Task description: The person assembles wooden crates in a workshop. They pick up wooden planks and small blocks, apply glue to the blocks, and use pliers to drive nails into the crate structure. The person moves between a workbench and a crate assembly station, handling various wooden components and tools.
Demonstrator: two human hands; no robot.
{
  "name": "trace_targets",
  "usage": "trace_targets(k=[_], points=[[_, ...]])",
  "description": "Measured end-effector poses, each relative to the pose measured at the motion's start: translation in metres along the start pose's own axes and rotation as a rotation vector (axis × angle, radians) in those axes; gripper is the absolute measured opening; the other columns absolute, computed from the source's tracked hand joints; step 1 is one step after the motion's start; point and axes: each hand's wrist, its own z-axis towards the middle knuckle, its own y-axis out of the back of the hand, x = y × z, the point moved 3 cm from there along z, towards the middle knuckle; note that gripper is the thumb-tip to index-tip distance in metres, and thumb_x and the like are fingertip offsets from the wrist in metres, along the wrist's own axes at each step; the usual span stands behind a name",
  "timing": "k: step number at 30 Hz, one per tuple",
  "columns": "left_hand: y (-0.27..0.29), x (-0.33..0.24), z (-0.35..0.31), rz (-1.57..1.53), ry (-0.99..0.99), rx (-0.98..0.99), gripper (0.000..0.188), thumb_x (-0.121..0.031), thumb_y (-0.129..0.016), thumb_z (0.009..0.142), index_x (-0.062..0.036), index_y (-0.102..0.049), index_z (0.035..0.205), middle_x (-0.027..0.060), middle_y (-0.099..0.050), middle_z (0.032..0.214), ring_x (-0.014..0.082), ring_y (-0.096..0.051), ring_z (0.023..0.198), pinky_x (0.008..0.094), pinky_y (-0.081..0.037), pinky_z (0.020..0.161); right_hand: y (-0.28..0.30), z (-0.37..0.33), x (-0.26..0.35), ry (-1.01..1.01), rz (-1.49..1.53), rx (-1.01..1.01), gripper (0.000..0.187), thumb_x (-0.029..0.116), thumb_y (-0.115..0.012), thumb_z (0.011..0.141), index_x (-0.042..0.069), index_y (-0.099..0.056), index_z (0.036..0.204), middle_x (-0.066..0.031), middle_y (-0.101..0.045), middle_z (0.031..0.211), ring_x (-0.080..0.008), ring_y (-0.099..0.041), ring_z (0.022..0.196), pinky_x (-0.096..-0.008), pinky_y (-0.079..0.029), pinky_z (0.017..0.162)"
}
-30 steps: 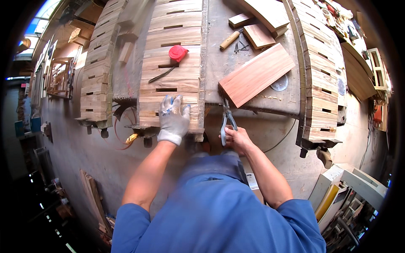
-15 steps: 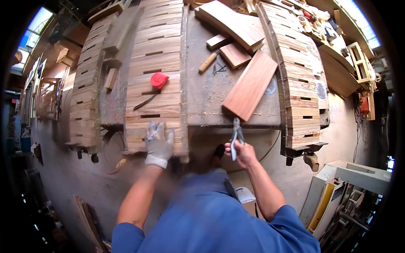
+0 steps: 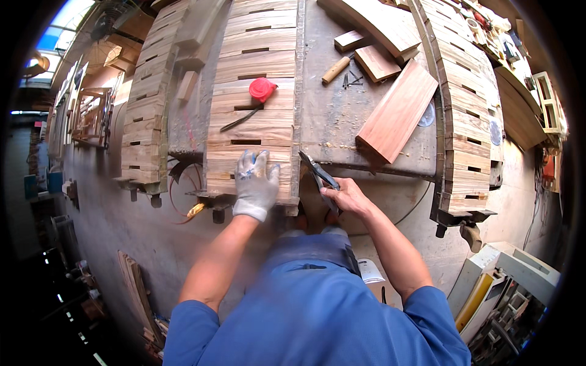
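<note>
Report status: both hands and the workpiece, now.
Gloved left hand flat on slotted curved wooden panel. Bare right hand gripping metal pliers at panel's edge. Red tape measure lies beyond, clear.

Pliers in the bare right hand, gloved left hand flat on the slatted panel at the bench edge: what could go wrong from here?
The pliers work close to the left hand; a slip could jab its fingers. The right hand is bare, so splinters or pinching are possible. The slatted panel reaches the bench edge and might shift under pressure, carrying the red tape measure with it.

No packages, labels, signs, screens.
</note>
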Motion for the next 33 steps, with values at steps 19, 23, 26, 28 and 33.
trace_targets(k=[19, 23, 26, 28, 33], points=[[0.002, 0.000, -0.001, -0.008, 0.008, 0.001, 0.046, -0.025, -0.078, 0.086, -0.0055, -0.067, 0.127, 0.0222, -0.060, 0.129, 0.0421, -0.052, 0.129, 0.0531, -0.042, 0.111, 0.014, 0.015, 0.040, 0.062, -0.351, -0.020, 0.033, 0.031, -0.068, 0.097, 0.002, -0.071, 0.112, -0.0179, -0.072, 0.084, -0.0292, -0.071, 0.076, -0.0424, -0.058, 0.075], [0.001, 0.001, 0.001, -0.002, 0.006, 0.008, 0.046, -0.027, -0.076, 0.086, -0.0052, -0.068, 0.126, 0.0206, -0.059, 0.130, 0.0408, -0.051, 0.130, 0.0526, -0.042, 0.111, 0.021, 0.012, 0.058, -0.282, 0.184, 0.277, 0.035, 0.031, -0.063, 0.104, -0.004, -0.066, 0.099, -0.0130, -0.070, 0.083, -0.0186, -0.069, 0.068, -0.0344, -0.058, 0.058], [0.000, 0.001, 0.001, -0.005, 0.017, 0.016, 0.045, -0.027, -0.075, 0.087, -0.0052, -0.068, 0.126, 0.0200, -0.059, 0.132, 0.0407, -0.051, 0.130, 0.0526, -0.041, 0.111, 0.005, 0.007, 0.063, -0.427, 0.688, 0.431, 0.039, 0.033, -0.050, 0.110, -0.003, -0.063, 0.110, -0.0139, -0.070, 0.086, -0.0203, -0.067, 0.064, -0.0344, -0.057, 0.056], [-0.003, 0.003, 0.000, -0.011, 0.021, 0.008, 0.044, -0.026, -0.074, 0.088, -0.0054, -0.068, 0.126, 0.0196, -0.060, 0.132, 0.0406, -0.051, 0.131, 0.0528, -0.041, 0.111, -0.015, -0.004, 0.073, -0.424, 0.876, 0.428, 0.044, 0.036, -0.045, 0.111, -0.005, -0.063, 0.114, -0.0134, -0.070, 0.087, -0.0208, -0.067, 0.066, -0.0346, -0.057, 0.058], [-0.005, 0.005, -0.002, -0.021, 0.043, 0.002, 0.040, -0.023, -0.072, 0.089, -0.0067, -0.068, 0.126, 0.0181, -0.060, 0.133, 0.0399, -0.051, 0.132, 0.0536, -0.041, 0.110, -0.057, -0.012, 0.096, -0.398, 1.204, 0.343, 0.045, 0.038, -0.045, 0.111, -0.004, -0.059, 0.115, -0.0129, -0.065, 0.093, -0.0207, -0.063, 0.073, -0.0339, -0.055, 0.063]])
